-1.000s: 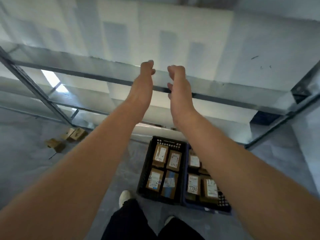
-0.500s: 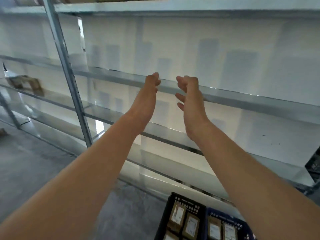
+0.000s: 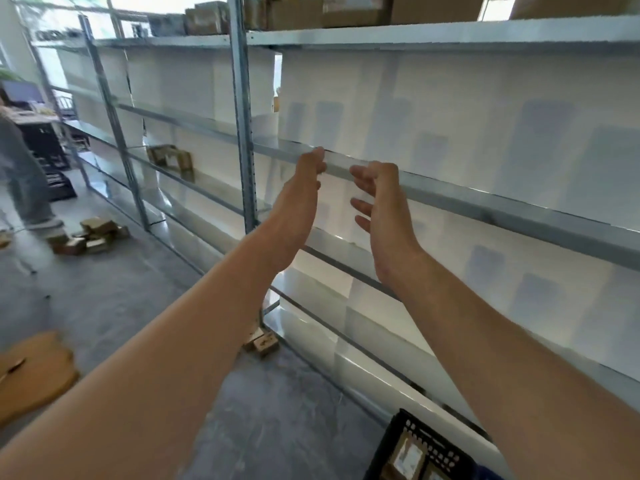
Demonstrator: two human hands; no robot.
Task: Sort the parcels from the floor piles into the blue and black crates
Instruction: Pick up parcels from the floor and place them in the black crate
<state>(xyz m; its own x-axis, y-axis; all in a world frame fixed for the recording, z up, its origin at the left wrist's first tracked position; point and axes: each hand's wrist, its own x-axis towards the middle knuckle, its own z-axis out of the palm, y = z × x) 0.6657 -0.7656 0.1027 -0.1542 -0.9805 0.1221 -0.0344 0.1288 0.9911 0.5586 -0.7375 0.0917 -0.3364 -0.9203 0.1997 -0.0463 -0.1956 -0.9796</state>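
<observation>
1. Both arms reach up before the metal shelving (image 3: 485, 206); the left hand (image 3: 306, 188) and right hand (image 3: 381, 202) hold nothing, fingers loosely relaxed
2. The black crate (image 3: 420, 432) sits on the grey concrete floor (image 3: 104, 306) at the bottom edge, with labelled parcels (image 3: 408, 459) inside
3. A floor pile (image 3: 86, 233) of small boxes lies far left; cardboard boxes (image 3: 346, 6) line the top shelf

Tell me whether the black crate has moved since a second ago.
No. The black crate still sits beside the base of the shelving; only the camera tilted up.
</observation>
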